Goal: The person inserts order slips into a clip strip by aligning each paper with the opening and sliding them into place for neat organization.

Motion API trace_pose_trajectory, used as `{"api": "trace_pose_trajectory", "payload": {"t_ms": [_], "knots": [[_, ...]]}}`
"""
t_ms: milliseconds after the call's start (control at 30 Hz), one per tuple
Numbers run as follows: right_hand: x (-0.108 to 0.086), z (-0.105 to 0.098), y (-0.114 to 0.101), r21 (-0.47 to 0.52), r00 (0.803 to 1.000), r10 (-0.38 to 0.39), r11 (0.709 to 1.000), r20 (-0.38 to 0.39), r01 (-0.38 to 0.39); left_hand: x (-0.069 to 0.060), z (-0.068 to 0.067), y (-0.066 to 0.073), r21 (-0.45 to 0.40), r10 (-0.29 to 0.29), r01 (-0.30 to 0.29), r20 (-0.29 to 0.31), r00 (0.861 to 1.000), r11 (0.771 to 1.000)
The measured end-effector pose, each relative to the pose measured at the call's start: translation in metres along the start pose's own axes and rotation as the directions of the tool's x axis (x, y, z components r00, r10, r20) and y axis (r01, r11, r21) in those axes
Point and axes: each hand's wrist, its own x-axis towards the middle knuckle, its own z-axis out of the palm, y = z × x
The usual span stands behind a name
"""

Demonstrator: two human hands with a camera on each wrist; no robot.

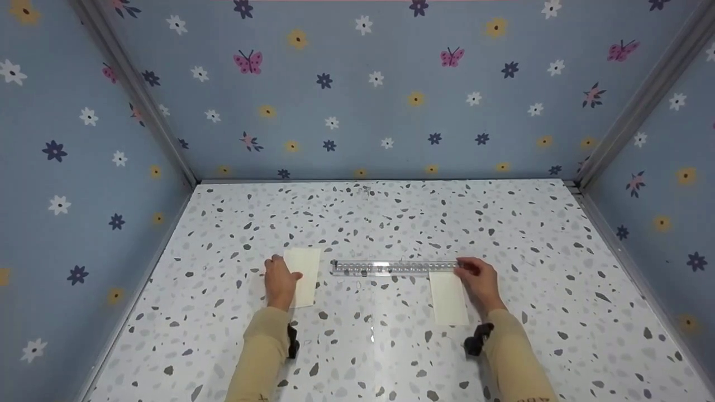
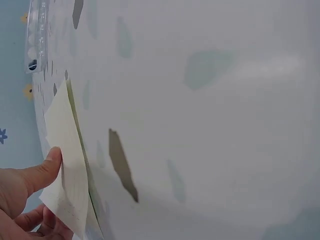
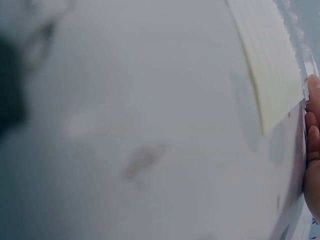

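A pale cream paper pad [image 1: 305, 274] lies left of centre. My left hand [image 1: 281, 283] grips its left side; in the left wrist view the thumb of this hand [image 2: 30, 195] lies on top of the pad [image 2: 70, 170], with fingers by its lower edge. A clear ruler [image 1: 385, 268] lies crosswise, its right end pinched by my right hand [image 1: 481, 281]. Just below that end is a second cream paper piece [image 1: 449, 298], its top edge meeting the ruler. At the right border of the right wrist view, curled fingers of my right hand [image 3: 312, 135] are beside this paper [image 3: 270, 65].
The speckled white tabletop [image 1: 368, 223] is enclosed by blue walls with flowers and butterflies at the back [image 1: 357, 89], left and right. Grey metal strips run along the wall corners. Black bands are on both wrists, over beige sleeves.
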Motion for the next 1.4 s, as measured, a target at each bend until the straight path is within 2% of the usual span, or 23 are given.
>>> {"api": "trace_pose_trajectory", "payload": {"t_ms": [133, 367, 533, 833, 1167, 1400], "knots": [[0.000, 0.000, 0.000, -0.002, 1.000, -0.009, 1.000, 0.001, 0.009, -0.002, -0.001, 0.002, -0.059, -0.001, 0.001, -0.001, 1.000, 0.998], [-0.001, 0.000, 0.002, 0.020, 0.995, -0.093, 0.995, -0.025, 0.094, -0.007, -0.005, 0.005, -0.138, 0.009, -0.011, -0.016, 1.000, 0.990], [-0.002, 0.000, 0.001, 0.018, 0.998, -0.067, 0.998, -0.015, 0.068, -0.009, -0.008, 0.008, -0.160, -0.019, 0.015, -0.024, 1.000, 0.987], [-0.002, -0.001, 0.001, 0.016, 0.999, -0.051, 0.999, -0.010, 0.051, -0.013, -0.015, 0.010, -0.217, -0.018, 0.009, -0.037, 0.999, 0.976], [-0.002, 0.000, 0.000, 0.010, 0.999, -0.031, 0.999, -0.013, 0.031, -0.022, -0.020, 0.008, -0.301, 0.023, -0.040, -0.059, 0.998, 0.953], [-0.001, 0.002, 0.000, -0.017, 1.000, 0.003, 1.000, -0.024, -0.004, -0.029, -0.022, 0.008, -0.349, 0.020, -0.042, -0.066, 0.998, 0.936]]}}
